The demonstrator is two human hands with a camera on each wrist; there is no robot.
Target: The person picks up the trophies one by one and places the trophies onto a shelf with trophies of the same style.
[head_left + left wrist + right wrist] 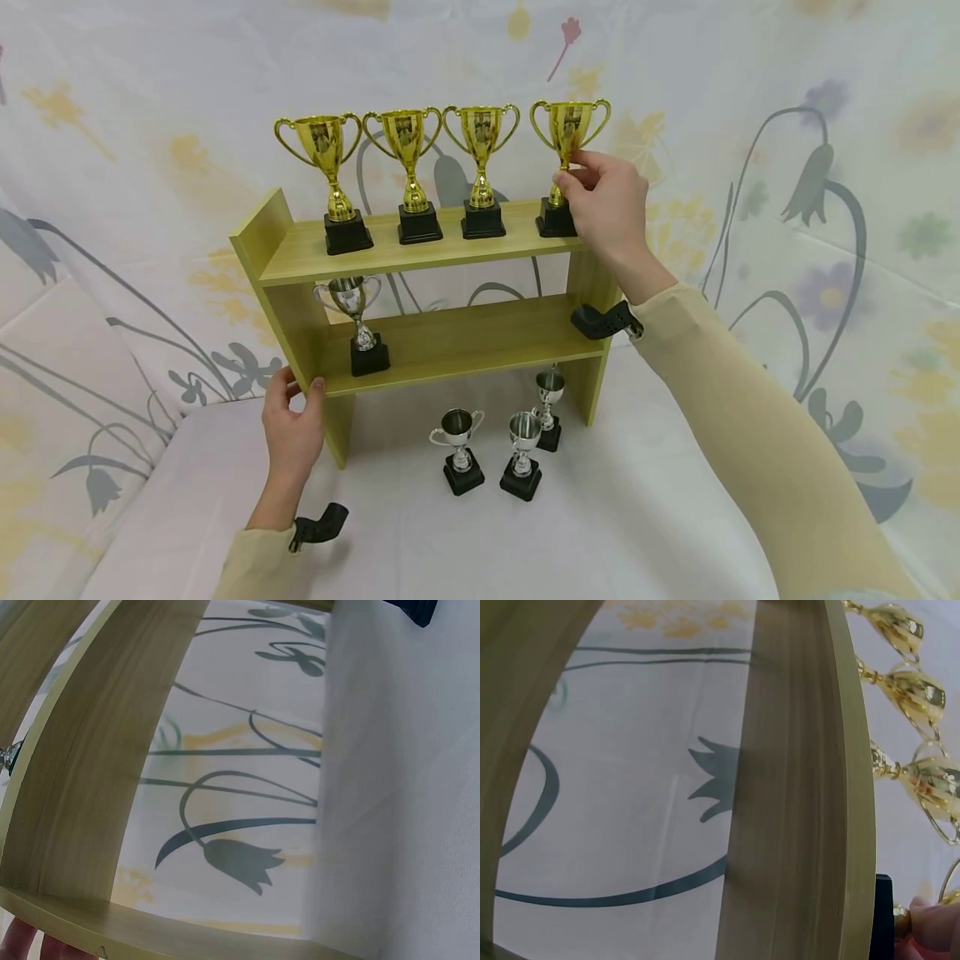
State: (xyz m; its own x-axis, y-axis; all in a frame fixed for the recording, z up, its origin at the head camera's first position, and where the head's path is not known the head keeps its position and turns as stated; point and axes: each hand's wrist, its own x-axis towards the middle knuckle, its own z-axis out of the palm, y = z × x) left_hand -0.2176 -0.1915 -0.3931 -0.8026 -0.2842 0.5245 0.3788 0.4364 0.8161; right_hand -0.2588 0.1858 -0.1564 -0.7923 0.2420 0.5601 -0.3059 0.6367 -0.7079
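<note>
My right hand (611, 200) pinches the stem of a gold trophy cup (570, 125) at the right end of the top board. The trophy's black base (883, 916) is at the board's edge in the right wrist view. Three more gold trophies (480, 129) stand in a row to its left. Lower down, my left hand (292, 433) grips the left side panel of the wooden shelf (450, 335), thumb at the front and fingers around the outside. In the left wrist view only its fingertips (64, 949) show at the panel.
A silver trophy (367, 342) stands at the left of the middle board. On the white cloth below are three more silver trophies (461, 468), grouped under and before the shelf's right half. A flower-printed cloth (750, 208) hangs behind.
</note>
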